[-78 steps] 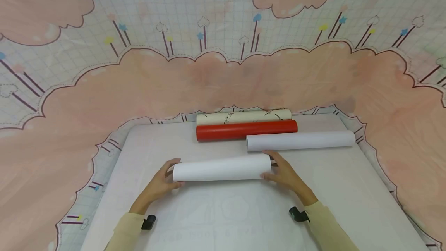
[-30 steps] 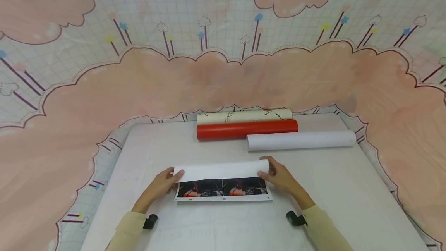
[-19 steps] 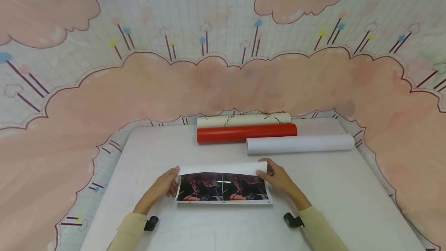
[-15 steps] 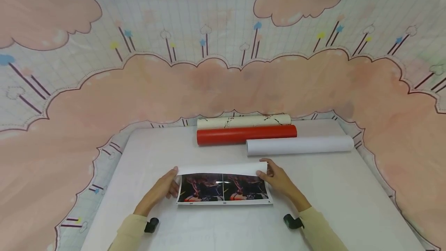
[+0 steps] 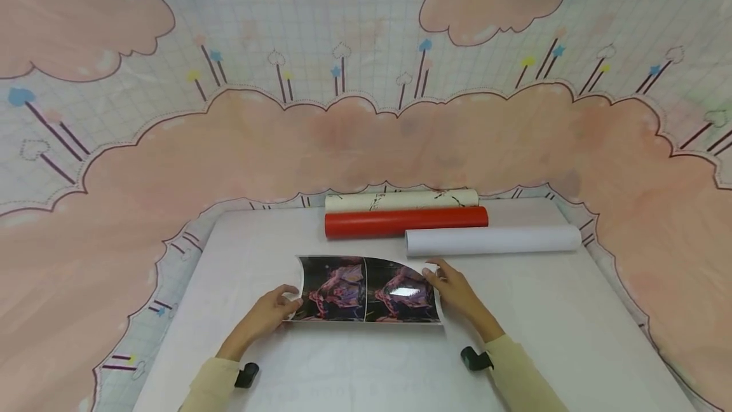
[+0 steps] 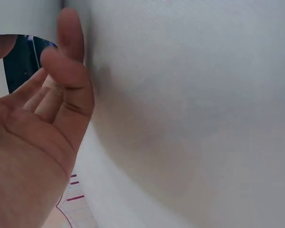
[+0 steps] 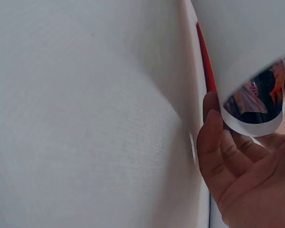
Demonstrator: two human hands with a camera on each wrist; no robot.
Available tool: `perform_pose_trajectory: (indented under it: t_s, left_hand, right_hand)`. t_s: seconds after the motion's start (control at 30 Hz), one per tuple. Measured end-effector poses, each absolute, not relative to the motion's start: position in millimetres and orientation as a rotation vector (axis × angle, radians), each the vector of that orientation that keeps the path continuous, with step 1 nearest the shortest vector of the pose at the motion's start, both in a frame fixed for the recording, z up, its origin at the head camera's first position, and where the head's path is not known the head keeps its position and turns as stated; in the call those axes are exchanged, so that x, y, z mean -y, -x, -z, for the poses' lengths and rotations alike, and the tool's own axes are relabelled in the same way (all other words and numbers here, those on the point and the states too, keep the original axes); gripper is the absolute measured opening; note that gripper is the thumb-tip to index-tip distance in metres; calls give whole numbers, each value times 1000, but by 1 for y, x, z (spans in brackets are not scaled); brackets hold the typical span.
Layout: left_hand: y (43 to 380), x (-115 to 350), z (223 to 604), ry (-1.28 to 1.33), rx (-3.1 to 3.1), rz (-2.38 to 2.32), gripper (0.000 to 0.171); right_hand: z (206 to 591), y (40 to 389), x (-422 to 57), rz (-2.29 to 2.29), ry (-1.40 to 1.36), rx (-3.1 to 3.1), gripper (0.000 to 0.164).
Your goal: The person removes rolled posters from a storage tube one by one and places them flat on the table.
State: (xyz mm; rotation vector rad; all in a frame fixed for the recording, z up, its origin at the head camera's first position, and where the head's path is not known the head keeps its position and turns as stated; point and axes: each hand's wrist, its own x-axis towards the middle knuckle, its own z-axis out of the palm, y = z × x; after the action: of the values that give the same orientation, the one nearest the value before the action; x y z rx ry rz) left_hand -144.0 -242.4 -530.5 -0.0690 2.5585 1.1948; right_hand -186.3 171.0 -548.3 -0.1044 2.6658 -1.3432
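Observation:
A partly unrolled poster (image 5: 337, 288) shows a glossy dark print with two side-by-side pictures, and its sheet curves up from the table. My left hand (image 5: 265, 315) holds the poster's left edge low down, thumb on the printed side. Near the upper right corner, my right hand (image 5: 455, 288) pinches the edge where the sheet still curls over. The left wrist view shows the fingers of the left hand (image 6: 42, 114) against the curled sheet. In the right wrist view, the right hand (image 7: 247, 166) has its fingers around the poster's white outer face (image 7: 247, 38), with print inside the curl.
Behind the poster lie a white roll (image 5: 492, 241), a red roll (image 5: 406, 222) and a cream roll with dark branch patterns (image 5: 400, 199). They lie close together on the white tabletop (image 5: 257, 240). A patterned cloth (image 5: 343, 145) hangs behind and around the table.
The white roll between my hands has unrolled into a sheet showing its printed face. My left hand has shifted down along the left edge; the right stays near the upper right corner.

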Motion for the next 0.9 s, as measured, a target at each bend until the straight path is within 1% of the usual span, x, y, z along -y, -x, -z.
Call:
perform_pose_trajectory:
  t_s: [0.1, 0.17, 0.37, 0.43, 0.57, 0.63, 0.83, 0.9]
  left_hand:
    - [142, 243, 528, 4, -2650, -1115, 39]
    - [141, 243, 526, -86, -2757, -1026, 37]
    - [138, 233, 511, -542, -3049, -690, 39]
    - [137, 228, 505, -650, -3068, -595, 39]
    - [137, 221, 500, -737, -3014, -492, 43]
    - [137, 219, 501, -757, -2975, -488, 50]
    - [139, 216, 509, -779, -2938, -496, 85]
    - [140, 216, 512, -784, -2936, -490, 95]
  right_hand:
    - [549, 188, -172, 1332, 78, -2667, 49]
    - [549, 189, -173, 1329, 61, -2650, 49]
    - [545, 190, -171, 1293, 95, -2714, 43]
    - [543, 190, -170, 1289, 116, -2735, 41]
    - [541, 191, -170, 1306, 142, -2735, 41]
    - [541, 191, -171, 1323, 164, -2720, 44]
    - [543, 190, -175, 1303, 218, -2697, 56]
    - [544, 190, -175, 1281, 211, -2702, 57]
